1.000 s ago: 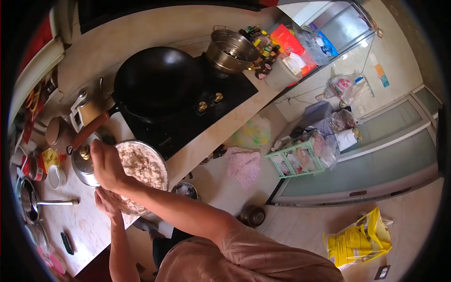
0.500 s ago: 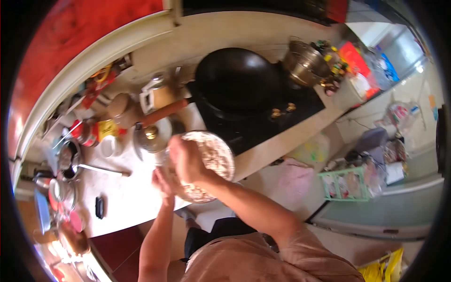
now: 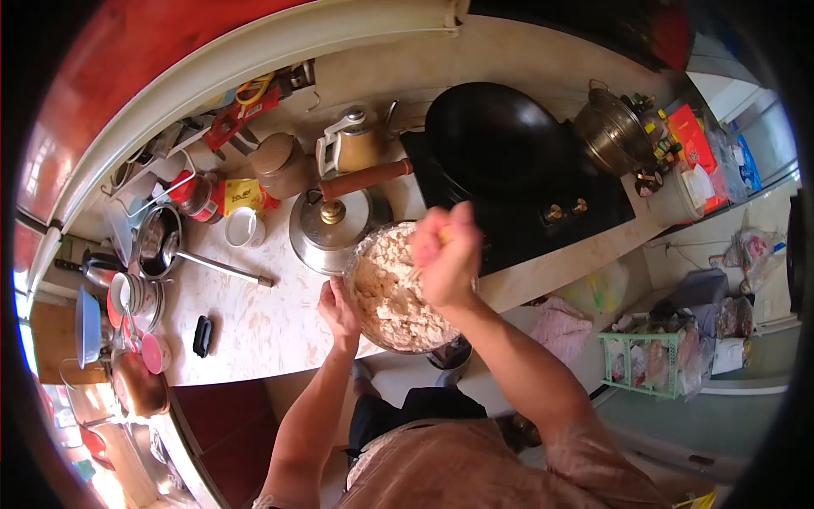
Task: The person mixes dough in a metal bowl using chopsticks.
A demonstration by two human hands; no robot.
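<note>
A round metal bowl at the counter's front edge holds a crumbly, pale mixture. My left hand rests against the bowl's left rim, its fingers along the outside. Over the bowl's right side is my right hand, closed in a fist and slightly blurred. Thin sticks, perhaps chopsticks, show below its fingers and point into the mixture. Just behind the bowl, to the left, sits a lidded metal pot with a gold knob.
A black wok stands on the black stove, its wooden handle reaching over the lidded pot. Left on the counter are a white cup, a ladle in a small pan and a black object. A steamer pot stands right.
The view has swung left, showing more of the left counter. My right hand has moved from the bowl's left side to its right side. My left hand stays at the rim.
</note>
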